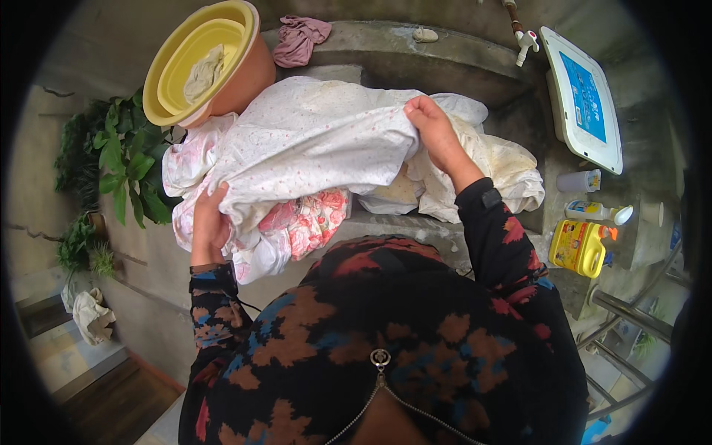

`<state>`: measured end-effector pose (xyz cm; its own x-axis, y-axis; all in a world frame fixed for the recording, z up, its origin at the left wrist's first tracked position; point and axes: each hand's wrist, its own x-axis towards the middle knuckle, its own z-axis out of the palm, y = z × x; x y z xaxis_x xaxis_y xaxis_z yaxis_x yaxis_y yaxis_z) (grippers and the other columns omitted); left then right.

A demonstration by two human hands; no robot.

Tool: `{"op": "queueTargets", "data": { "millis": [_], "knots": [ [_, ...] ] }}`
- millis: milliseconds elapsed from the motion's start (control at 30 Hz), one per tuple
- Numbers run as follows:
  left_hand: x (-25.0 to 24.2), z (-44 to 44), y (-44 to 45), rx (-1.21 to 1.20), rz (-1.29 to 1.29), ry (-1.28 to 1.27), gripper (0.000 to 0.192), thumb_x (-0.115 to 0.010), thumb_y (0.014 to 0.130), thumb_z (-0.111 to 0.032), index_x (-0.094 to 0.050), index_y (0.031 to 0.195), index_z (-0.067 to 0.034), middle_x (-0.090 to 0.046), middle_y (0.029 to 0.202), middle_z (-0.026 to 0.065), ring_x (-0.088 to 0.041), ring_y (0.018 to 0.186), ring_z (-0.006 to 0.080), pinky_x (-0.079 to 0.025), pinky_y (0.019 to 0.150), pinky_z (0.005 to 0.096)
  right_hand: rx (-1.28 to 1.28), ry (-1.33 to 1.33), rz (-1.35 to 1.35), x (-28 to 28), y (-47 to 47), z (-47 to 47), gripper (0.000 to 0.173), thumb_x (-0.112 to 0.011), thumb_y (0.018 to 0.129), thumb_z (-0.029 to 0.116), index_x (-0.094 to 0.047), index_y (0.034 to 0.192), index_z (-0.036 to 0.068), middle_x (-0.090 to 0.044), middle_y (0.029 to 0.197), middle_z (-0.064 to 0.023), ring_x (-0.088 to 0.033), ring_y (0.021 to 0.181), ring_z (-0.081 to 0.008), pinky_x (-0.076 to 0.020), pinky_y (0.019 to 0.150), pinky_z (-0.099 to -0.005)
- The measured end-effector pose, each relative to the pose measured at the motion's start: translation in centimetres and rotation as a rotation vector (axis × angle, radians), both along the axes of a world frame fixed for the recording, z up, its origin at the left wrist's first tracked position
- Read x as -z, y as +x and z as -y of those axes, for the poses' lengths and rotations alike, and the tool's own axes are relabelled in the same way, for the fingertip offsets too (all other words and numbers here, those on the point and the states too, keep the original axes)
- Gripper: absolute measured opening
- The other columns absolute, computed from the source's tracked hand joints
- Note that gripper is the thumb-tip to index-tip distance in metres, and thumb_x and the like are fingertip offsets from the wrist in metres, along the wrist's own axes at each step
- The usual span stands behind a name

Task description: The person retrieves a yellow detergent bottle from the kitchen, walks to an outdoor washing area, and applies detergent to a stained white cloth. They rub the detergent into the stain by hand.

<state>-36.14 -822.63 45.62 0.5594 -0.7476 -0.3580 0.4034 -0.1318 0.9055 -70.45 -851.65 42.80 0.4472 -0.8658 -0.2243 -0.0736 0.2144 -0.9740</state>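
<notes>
A large white cloth with small pink specks (328, 150) is stretched between my two hands over a concrete wash sink (514, 117). My right hand (436, 130) pinches its edge near the middle of the view. At the left, my left hand (211, 219) grips a gathered part of it. Beneath the cloth, a bundle of red and pink floral fabric (311, 222) bulges out at the front left. More cream-white fabric (495, 164), with yellowish patches, lies heaped at the right, partly in the sink. How these fabrics join is hidden by folds.
Nested yellow plastic basins (247, 33) stand at the back left, a cloth (204, 75) inside. A pink rag (300, 40) lies on the back ledge. At right are a lidded box (584, 100), a plastic cup (575, 181), a spray bottle (589, 210), a yellow jug (575, 247) and a tap (525, 44).
</notes>
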Motion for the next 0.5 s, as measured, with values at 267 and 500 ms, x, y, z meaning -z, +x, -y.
{"op": "queueTargets", "data": {
  "millis": [267,500],
  "knots": [
    [-11.1,7.4,-0.5,0.177,-0.512,-0.617,0.034,-0.041,0.105,-0.011,-0.048,0.133,0.006,-0.06,0.13,0.0204,-0.059,0.121,0.0294,-0.047,0.107,0.0473,-0.251,-0.595,-0.04,-9.8,-1.1,-1.0,0.059,-0.077,0.084,0.026,-0.051,0.134,0.009,-0.06,0.126,-0.0073,-0.053,0.123,-0.0195,-0.0399,0.104,-0.0328],
    [-16.7,11.6,-6.0,0.338,-0.451,-0.818,0.043,-0.04,0.107,-0.014,-0.037,0.144,0.007,-0.046,0.146,0.0247,-0.049,0.134,0.0313,-0.05,0.106,0.04,-0.375,-0.325,-0.198,-5.1,2.4,-4.9,0.02,-0.06,0.096,0.019,-0.065,0.108,0.003,-0.07,0.098,-0.0083,-0.063,0.091,-0.023,-0.0497,0.083,-0.0354]
  ]
}}
